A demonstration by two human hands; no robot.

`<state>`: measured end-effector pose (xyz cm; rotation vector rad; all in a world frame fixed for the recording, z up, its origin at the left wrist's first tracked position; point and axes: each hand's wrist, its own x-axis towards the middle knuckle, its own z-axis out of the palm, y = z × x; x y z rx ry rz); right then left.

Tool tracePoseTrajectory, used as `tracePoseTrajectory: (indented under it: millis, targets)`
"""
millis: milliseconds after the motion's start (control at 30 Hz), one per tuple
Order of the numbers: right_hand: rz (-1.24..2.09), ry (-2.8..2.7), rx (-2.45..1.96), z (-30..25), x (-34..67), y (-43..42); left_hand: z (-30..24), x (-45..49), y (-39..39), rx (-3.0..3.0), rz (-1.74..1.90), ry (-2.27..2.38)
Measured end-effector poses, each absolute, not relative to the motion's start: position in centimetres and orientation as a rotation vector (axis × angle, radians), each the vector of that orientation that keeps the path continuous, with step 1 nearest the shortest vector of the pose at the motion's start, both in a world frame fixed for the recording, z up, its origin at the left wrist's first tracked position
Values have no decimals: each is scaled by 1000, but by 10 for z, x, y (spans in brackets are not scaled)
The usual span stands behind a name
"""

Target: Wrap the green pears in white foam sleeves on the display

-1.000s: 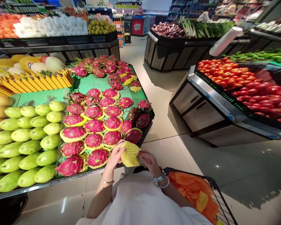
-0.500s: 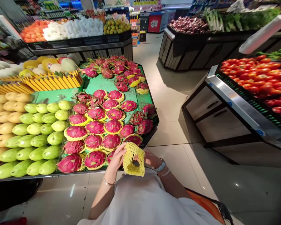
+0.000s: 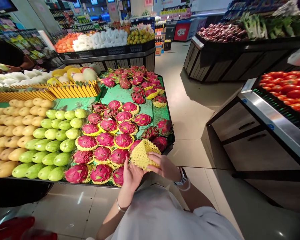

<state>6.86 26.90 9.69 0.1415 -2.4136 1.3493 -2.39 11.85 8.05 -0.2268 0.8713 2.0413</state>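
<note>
Yellow foam net (image 3: 143,152): held over the near edge of the table (image 3: 171,146), in front of the white shirt (image 3: 162,213); I cannot tell whether anything sits inside it.
Right hand (image 3: 163,166): fingers bent over the net's side and closed on it, probably because so limp a sleeve needs steadying.
Left hand (image 3: 133,176): palm up, thumb apart, low under the net, perhaps as a cradle; its fingertips are hidden, so from my remote seat I cannot tell how firmly they hold.
Dragon fruits (image 3: 101,173): just beyond the left hand, in rows, many cupped in yellow nets, which I take for padding that also stops rolling.
Green mat (image 3: 116,95): beneath them, bare towards the back, likely a soft lining.
Green fruits (image 3: 61,159): farther left, packed in 4 columns, so I judge they brace each other.
Yellow fence (image 3: 75,90): behind, seemingly penning the melons (image 3: 89,74).
</note>
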Motion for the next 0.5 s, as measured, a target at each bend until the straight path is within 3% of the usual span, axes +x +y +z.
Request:
tracePoseTrajectory:
  millis: [167, 333, 500]
  targets:
    - [1280, -2518, 413, 120, 52, 270, 68, -21, 119, -521, 2241, 526]
    - [1114, -2262, 88, 136, -9, 325, 68, -28, 107, -523, 2298, 506]
    - [808, -2862, -139, 114, -117, 391, 59, -33, 88, -504, 2379, 494]
